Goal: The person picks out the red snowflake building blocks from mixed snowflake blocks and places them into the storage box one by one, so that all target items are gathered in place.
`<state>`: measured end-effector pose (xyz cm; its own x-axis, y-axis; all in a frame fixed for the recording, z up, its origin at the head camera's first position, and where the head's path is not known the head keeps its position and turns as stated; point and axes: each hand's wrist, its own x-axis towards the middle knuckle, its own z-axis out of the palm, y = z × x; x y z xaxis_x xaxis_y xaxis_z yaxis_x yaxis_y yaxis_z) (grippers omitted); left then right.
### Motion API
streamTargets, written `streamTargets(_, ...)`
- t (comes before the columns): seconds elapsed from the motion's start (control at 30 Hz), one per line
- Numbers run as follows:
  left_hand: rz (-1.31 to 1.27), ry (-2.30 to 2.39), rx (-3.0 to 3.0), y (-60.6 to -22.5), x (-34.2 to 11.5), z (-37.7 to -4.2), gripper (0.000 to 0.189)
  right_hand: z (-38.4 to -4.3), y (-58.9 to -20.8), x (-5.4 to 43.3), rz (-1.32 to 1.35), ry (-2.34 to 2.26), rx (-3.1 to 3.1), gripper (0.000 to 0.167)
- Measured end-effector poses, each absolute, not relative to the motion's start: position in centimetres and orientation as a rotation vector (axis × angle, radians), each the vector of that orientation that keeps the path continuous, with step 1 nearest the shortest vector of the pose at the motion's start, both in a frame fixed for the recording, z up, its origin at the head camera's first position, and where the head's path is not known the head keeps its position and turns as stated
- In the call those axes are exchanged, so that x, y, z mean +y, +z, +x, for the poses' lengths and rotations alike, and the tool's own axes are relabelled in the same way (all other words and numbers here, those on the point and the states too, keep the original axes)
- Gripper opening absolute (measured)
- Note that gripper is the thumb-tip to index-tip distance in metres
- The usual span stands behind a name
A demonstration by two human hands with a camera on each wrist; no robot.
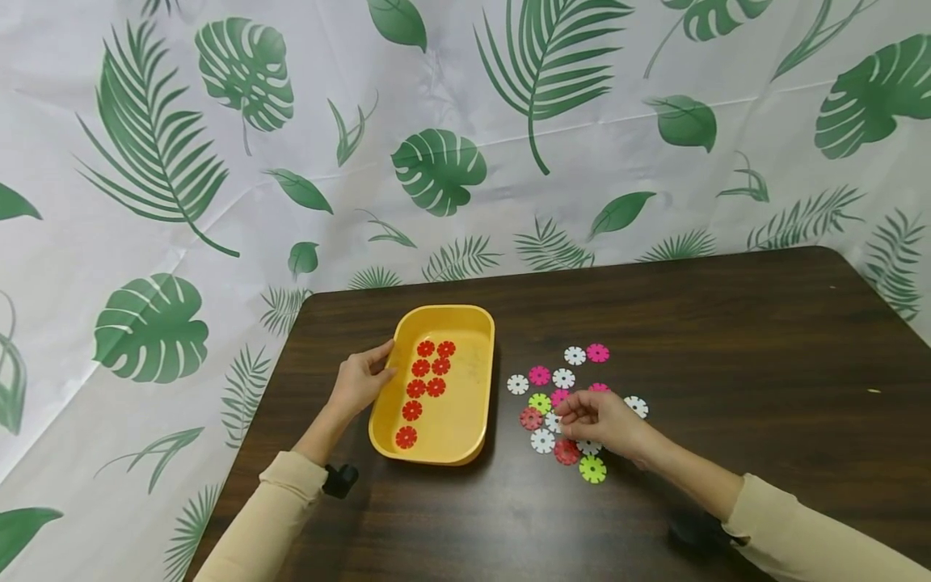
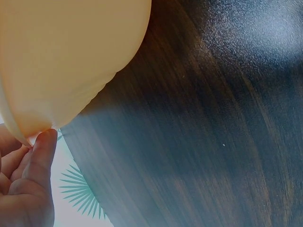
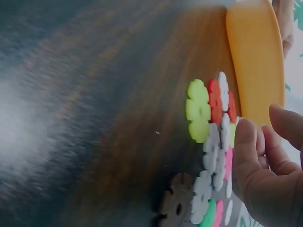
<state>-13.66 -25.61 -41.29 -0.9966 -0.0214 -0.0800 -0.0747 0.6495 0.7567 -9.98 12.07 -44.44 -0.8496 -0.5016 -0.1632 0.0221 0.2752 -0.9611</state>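
My left hand (image 1: 361, 378) grips the left rim of a yellow plastic tray (image 1: 465, 388), thumb on the inner side; the left wrist view shows fingertips at the tray's edge. Inside lie several red notched discs (image 1: 416, 388) in two uneven columns on the left half. My right hand (image 1: 605, 420) is over a loose spread of notched discs right of the tray, its fingers loosely bent. In the right wrist view nothing shows between thumb and fingers. Around it lie white discs (image 1: 542, 440), pink discs (image 1: 539, 375), lime discs (image 1: 592, 469) and dull red discs (image 1: 566, 452).
Everything lies on a dark wood-grain table (image 1: 727, 347). Behind it hangs a white cloth with green leaves (image 1: 436, 170). In the right wrist view a brown disc (image 3: 176, 201) and a green disc (image 3: 208, 215) lie near the hand.
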Motion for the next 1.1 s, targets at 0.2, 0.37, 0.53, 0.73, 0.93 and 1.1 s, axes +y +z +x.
streamTargets(0.2, -0.098, 1.283, 2.789, -41.4, -25.7, -13.8, 0.053, -9.3, -45.0, 12.1, -0.493, -1.573, 2.146, 0.028)
streamTargets(0.37, -0.08, 1.276, 2.804, -41.3, -25.7, -13.8, 0.053, -9.0, -45.4, 12.0, -0.532, -1.517, 2.225, 0.026)
streamTargets(0.53, -0.062, 1.279, 2.807, -41.2, -25.7, -13.7, 0.053, -8.6, -45.8, 11.8, -0.645, -1.43, 2.391, 0.022)
streamTargets(0.73, -0.054, 1.273, 2.812, -41.2, -25.6, -13.7, 0.052, -8.0, -46.2, 11.5, -0.79, -1.348, 2.578, 0.022)
streamTargets(0.93, -0.048, 1.261, 2.82, -41.2, -25.6, -13.7, 0.052, -7.8, -46.4, 11.5, -0.842, -1.273, 2.707, 0.022)
streamTargets(1.1, -0.051, 1.262, 2.814, -41.2, -25.6, -13.7, 0.052, -7.9, -46.4, 11.5, -0.894, -1.2, 2.754, 0.022)
